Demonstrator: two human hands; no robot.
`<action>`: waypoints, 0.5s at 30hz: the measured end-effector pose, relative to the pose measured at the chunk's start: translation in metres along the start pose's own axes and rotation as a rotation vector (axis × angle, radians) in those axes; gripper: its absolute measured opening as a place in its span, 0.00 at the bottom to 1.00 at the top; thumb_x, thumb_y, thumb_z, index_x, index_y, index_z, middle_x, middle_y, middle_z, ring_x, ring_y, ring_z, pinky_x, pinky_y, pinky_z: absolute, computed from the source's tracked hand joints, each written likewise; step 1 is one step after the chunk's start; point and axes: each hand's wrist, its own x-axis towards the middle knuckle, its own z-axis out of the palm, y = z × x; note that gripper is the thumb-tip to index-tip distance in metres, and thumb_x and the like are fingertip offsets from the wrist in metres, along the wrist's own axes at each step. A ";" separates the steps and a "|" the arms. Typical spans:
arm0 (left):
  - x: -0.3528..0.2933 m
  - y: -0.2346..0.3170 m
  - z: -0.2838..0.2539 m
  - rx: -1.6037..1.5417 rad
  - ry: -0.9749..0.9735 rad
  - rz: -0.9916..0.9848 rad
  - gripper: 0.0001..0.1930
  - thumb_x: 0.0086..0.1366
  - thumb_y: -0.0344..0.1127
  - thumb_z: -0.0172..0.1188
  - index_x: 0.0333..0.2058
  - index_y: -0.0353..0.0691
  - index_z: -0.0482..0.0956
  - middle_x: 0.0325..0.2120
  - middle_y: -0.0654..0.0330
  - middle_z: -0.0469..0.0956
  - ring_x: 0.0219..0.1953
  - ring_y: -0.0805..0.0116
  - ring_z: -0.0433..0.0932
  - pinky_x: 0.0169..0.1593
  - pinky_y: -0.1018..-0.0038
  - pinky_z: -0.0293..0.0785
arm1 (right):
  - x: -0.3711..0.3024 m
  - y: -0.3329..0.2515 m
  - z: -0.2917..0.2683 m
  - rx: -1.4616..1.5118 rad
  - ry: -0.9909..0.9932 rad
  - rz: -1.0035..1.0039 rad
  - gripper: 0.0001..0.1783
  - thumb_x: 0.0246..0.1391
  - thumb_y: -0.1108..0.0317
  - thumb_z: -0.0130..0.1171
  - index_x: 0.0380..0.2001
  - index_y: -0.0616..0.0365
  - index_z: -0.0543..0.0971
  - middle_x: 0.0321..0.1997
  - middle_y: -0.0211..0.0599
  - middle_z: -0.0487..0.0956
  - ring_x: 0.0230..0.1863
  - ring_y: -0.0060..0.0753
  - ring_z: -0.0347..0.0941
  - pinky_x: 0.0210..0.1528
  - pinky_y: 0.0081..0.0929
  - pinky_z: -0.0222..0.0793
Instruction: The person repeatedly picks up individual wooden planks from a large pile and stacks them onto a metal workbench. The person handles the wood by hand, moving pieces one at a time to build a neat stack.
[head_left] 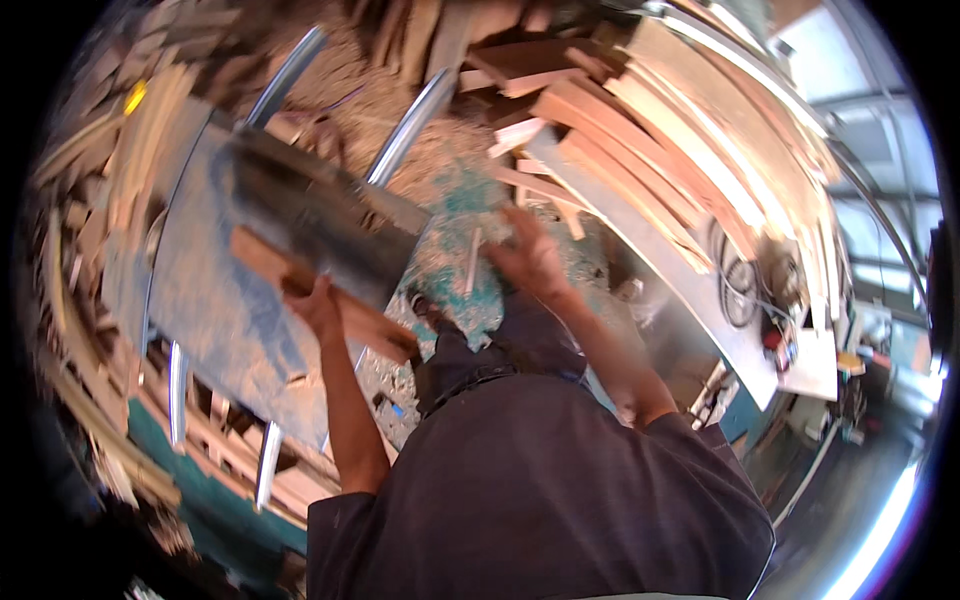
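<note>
Board [370,328], long and reddish-brown, sits in the grasp of the left hand [316,305] near its middle. It slants across a dusty metal tabletop [205,280] below that hand, its nearer end jutting past the edge; whether it touches the surface I cannot tell. Well apart, the right hand [527,255] is blurred, fingers spread wide, above green floor [470,190]. Stacked planks [625,140] lie beyond that hand, toward its right.
</note>
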 end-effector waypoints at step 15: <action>-0.012 0.016 0.021 0.812 0.051 -0.203 0.52 0.50 0.53 0.64 0.68 0.28 0.52 0.64 0.40 0.61 0.68 0.43 0.58 0.69 0.51 0.55 | -0.018 0.216 -0.174 -0.825 0.217 0.261 0.49 0.38 0.53 0.77 0.63 0.58 0.68 0.58 0.51 0.70 0.57 0.57 0.67 0.58 0.56 0.66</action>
